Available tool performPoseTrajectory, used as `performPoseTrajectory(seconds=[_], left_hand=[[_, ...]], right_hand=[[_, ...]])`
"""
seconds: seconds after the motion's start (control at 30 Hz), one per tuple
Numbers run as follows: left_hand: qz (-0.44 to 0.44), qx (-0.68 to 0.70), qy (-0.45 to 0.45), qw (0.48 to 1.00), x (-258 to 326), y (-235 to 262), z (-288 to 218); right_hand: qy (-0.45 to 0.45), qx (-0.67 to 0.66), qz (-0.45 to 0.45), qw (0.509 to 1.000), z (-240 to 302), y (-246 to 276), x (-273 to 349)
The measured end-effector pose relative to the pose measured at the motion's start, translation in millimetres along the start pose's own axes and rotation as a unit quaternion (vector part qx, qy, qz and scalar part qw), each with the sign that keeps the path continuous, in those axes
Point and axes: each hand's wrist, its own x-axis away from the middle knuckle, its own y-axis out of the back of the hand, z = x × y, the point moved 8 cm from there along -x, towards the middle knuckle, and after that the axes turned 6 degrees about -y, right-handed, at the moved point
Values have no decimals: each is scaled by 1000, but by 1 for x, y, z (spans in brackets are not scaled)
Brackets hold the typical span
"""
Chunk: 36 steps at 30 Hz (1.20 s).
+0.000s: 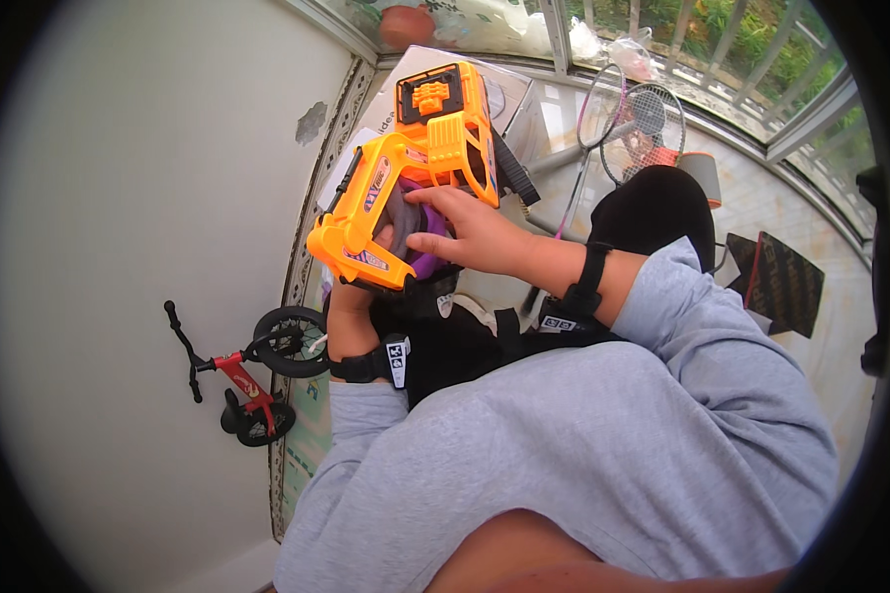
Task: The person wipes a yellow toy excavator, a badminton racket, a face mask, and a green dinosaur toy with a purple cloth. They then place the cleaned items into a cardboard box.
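Yellow plastic toy excavator (448, 138) slants away rightward, its boom (358, 203) just left of your right hand (473, 233), fingers loosely spread, seemingly empty, your left hand (352, 296) beneath, hold hidden.

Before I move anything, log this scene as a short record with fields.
Main object: yellow toy excavator, above the lap
Left hand: largely hidden behind the toy's front arm; grip unclear
Right hand: thumb and forefinger spread, at a purple-and-grey piece by the toy's front arm
Left side: red balance bike near the pale wall
Beyond toy: large box
Right of box: badminton rackets
Unclear: what the purple-and-grey piece is
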Motion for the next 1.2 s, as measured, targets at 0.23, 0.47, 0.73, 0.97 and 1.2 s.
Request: performPoseTrajectory(seconds=[0.23,0.47,0.73,0.97,1.2], left_hand=[[-93,333,180,921,4,-15,26],[-235,292,12,927,9,-2,-48],[-221,87,-51,970,7,-42,-105],[-250,121,-22,960,19,-18,-82],[-268,179,-29,946,33,-14,-66]], right_hand=[[26,-54,-17,998,-5,-6,-7],[175,129,-195,956,43,46,13],[257,160,-244,921,72,71,17],[61,-212,-392,893,-33,179,-30],[108,-5,-301,947,-35,119,-48]])
